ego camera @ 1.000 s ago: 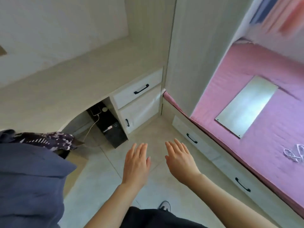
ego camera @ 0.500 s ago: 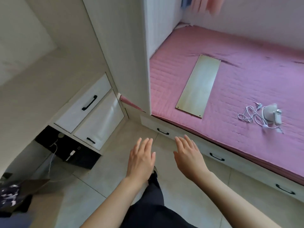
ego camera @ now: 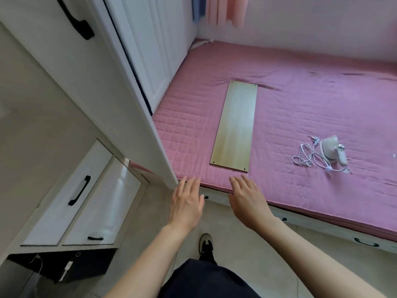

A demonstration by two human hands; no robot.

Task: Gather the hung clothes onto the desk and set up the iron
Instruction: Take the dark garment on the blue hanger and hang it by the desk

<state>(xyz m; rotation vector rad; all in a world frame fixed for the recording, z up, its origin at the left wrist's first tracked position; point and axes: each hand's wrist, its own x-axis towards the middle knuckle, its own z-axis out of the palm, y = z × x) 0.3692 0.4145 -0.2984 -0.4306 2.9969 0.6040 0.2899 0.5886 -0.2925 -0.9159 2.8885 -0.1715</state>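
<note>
hands are held out side by side, palms down, with fingers straight and lightly spread; nothing is gripped in either. the left hand is seen at the near edge of the pink mattress, by its left corner. the right hand is held just beside it, fingertips over that same edge; whether the mattress is actually touched cannot be told. the iron, white, is laid on the mattress well to the right of both hands, with its white cord coiled loosely against its left side. a pale wooden board is laid flat on the mattress, left of the iron, its near end close to the right hand. a white wardrobe is set against the mattress's left side. what may be the desk, with two white drawers below it, is found further left. pink curtains are hung beyond the mattress's far edge.
</note>
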